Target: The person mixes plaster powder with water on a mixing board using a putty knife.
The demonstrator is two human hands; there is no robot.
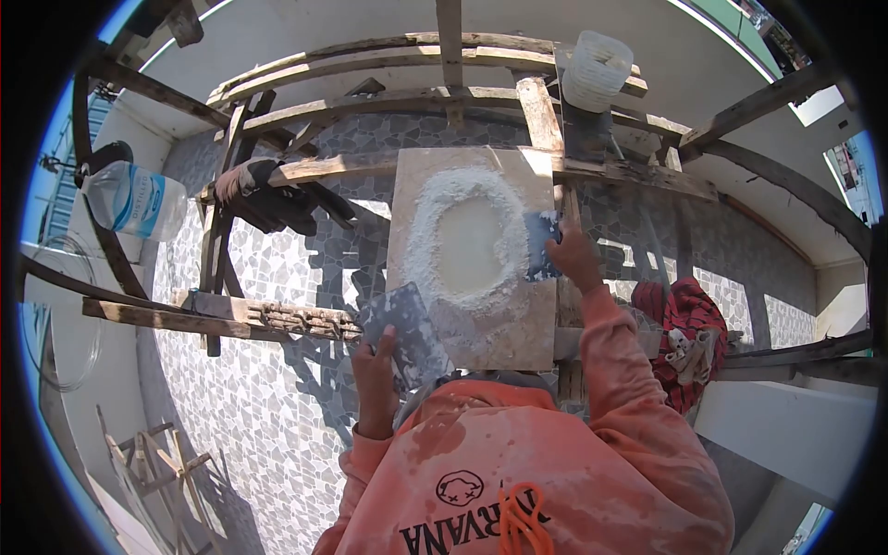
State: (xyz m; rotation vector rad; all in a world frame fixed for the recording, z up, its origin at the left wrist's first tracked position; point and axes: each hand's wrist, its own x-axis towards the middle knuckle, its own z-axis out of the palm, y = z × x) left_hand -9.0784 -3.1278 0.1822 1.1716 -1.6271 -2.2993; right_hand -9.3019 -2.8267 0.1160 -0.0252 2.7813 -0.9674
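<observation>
My left hand (375,375) grips a square, flat plate (405,333) smeared with white, over the lower left corner of a pale board (523,338). A smaller dark scraper (541,245) is in my right hand (577,254), its blade at the right edge of the white powder. The powder (430,208) lies on the board as a ring around a pool of milky liquid (470,245). The fingers of both hands are wrapped round what they hold.
Wooden scaffold beams (370,166) surround the board. A dark cloth (264,194) hangs on a beam at left, near a hanging plastic bottle (134,201). At right are a clear container (597,72) and a red checked cloth (689,333). Patterned tiles (268,407) lie below.
</observation>
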